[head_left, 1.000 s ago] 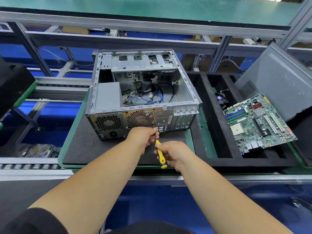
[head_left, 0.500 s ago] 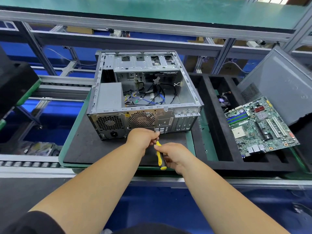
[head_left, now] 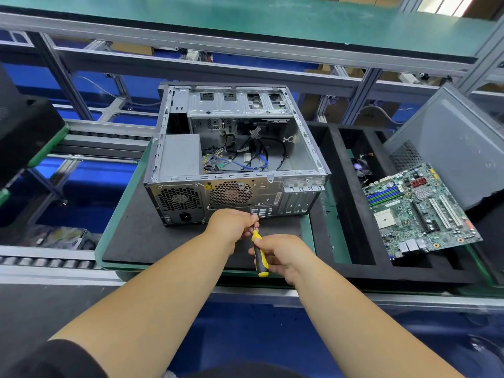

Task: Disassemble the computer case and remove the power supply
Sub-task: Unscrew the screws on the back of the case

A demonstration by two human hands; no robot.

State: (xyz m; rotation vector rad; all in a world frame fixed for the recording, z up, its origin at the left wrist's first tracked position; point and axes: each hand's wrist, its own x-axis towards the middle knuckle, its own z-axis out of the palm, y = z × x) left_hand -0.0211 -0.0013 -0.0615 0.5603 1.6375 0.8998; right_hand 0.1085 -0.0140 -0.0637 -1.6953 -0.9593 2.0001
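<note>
The right hand [head_left: 283,255] grips the yellow-and-black screwdriver [head_left: 258,253]; the left hand [head_left: 231,225] pinches its shaft. Push straight into the grey metal computer case [head_left: 237,186], turning slowly.

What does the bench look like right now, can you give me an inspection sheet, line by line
Surface: black mat on a green tray, carrying the case.
Job's things: case lies open side up, rear panel toward the person; power supply still inside at its left rear corner; screwdriver aimed at the rear panel.
Clutter: motherboard lies on the black foam tray to the right; grey side panel leans behind it; small fan in a tray slot.
Grippers: left hand pinches the shaft; right hand grips the yellow handle.
Cables: loose bundle on the case floor.
Surroundings: aluminium frame, roller conveyor.
</note>
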